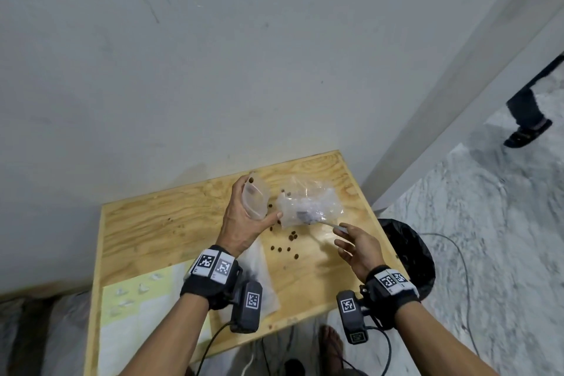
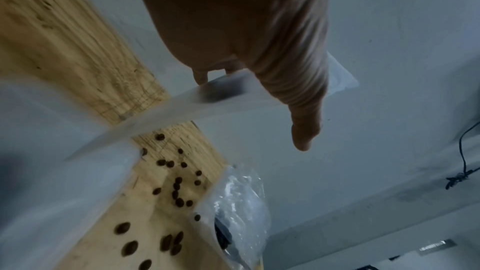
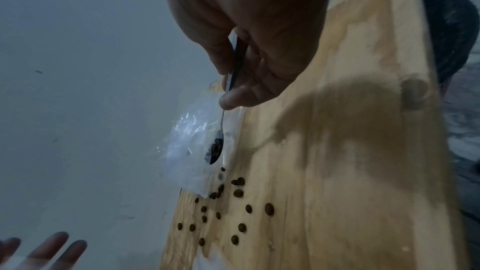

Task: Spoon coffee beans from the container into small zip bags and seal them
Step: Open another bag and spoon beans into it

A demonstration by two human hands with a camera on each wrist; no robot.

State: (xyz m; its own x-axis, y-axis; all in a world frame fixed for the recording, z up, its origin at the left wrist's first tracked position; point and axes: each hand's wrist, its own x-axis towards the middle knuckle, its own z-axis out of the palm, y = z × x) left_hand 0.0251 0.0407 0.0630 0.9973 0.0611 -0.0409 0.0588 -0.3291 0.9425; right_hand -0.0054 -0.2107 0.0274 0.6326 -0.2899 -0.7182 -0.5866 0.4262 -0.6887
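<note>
My left hand (image 1: 244, 220) holds a small clear zip bag (image 1: 255, 199) upright above the plywood table (image 1: 146, 223); in the left wrist view the bag (image 2: 182, 108) crosses under my thumb (image 2: 303, 130). My right hand (image 1: 348, 235) pinches the handle of a metal spoon (image 1: 328, 223). The spoon's bowl (image 3: 217, 149) carries coffee beans and lies in a crumpled clear plastic bag (image 1: 308, 203) on the table. Several loose beans (image 1: 287, 246) are scattered on the wood between my hands, also plain in the right wrist view as loose beans (image 3: 239, 192).
A black bin bag (image 1: 410, 253) stands off the table's right edge. A pale yellow sheet (image 1: 137, 308) with several small bags lies at the front left. Another clear bag (image 1: 264, 278) lies under my left wrist. Another person's foot (image 1: 526, 133) is at far right.
</note>
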